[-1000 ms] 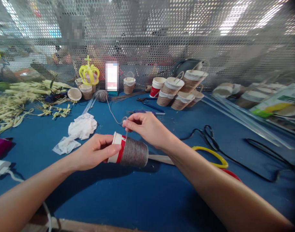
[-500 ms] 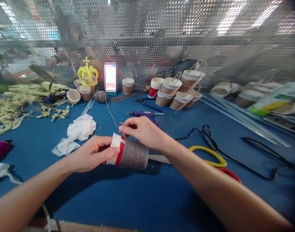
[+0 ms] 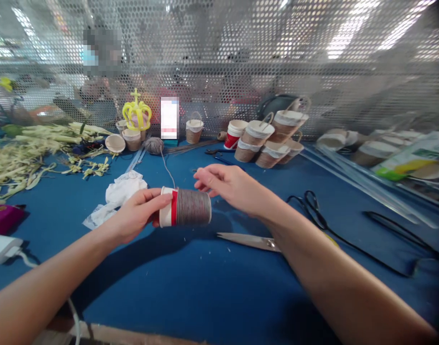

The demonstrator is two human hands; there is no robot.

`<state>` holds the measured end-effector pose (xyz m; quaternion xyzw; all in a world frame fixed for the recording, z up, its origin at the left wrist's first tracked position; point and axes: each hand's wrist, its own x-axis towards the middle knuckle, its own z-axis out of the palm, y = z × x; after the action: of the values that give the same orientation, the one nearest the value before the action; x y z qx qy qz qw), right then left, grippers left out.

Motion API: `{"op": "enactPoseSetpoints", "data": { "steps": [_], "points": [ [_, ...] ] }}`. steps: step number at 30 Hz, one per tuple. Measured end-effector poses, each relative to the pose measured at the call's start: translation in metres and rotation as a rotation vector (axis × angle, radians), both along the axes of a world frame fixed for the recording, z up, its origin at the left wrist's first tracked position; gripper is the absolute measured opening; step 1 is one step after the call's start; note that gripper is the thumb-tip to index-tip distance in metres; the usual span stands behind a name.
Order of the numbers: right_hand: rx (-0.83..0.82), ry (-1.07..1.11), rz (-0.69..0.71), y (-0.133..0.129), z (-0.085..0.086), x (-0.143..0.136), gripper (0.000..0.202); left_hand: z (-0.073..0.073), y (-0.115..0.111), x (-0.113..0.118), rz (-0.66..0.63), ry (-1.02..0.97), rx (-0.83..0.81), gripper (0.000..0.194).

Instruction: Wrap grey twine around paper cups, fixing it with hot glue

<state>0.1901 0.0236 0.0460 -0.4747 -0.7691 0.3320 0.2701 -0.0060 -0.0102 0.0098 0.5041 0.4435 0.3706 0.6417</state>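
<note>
My left hand (image 3: pixel 142 211) grips the bare white end of a paper cup (image 3: pixel 174 209), which lies on its side above the table. Grey yarn (image 3: pixel 194 207) is wound round most of the cup, leaving a red band and white rim uncovered. A strand runs from the cup back to a grey yarn ball (image 3: pixel 154 145). My right hand (image 3: pixel 223 183) hovers just right of and behind the cup, fingers loosely bent and apart, with nothing visible in them. It mostly hides the glue gun, whose tip shows past the fingers. Under my right forearm lie scissors (image 3: pixel 246 240), their handles mostly hidden.
Twine-wrapped cups with handles (image 3: pixel 264 139) are stacked at the back right. A crumpled white cloth (image 3: pixel 124 189) lies left of the cup. A phone (image 3: pixel 169 117) and yellow crown (image 3: pixel 136 112) stand along the back. A black cord (image 3: pixel 343 239) loops across the right.
My right hand has let go of the yarn and moved right, over the glue gun. My left hand has raised the cup slightly and levelled it.
</note>
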Motion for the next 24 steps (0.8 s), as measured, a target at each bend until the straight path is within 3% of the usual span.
{"op": "enactPoseSetpoints", "data": {
  "steps": [4,8,12,16,20,24],
  "points": [
    [-0.082,-0.137,0.156,-0.006,0.003,0.004,0.041,0.001,0.002,0.001,0.074,-0.077,-0.076,0.026],
    [-0.144,-0.047,0.193,-0.012,-0.007,0.005,0.041,0.001,0.001,0.001,0.043,-0.126,-0.089,0.032],
    [0.154,-0.094,0.049,-0.026,-0.019,0.005,0.048,-0.002,0.002,0.001,0.005,-0.127,-0.110,0.038],
    [0.488,-0.134,0.076,-0.042,-0.037,0.006,0.048,-0.007,0.004,0.004,0.028,-0.165,-0.173,0.037],
    [0.642,-0.179,0.122,-0.053,-0.055,0.008,0.047,-0.012,0.004,0.007,-0.006,-0.208,-0.219,0.038],
    [0.677,-0.204,0.151,-0.056,-0.064,0.008,0.047,-0.015,0.003,0.008,-0.027,-0.167,-0.237,0.031]
  ]
}}
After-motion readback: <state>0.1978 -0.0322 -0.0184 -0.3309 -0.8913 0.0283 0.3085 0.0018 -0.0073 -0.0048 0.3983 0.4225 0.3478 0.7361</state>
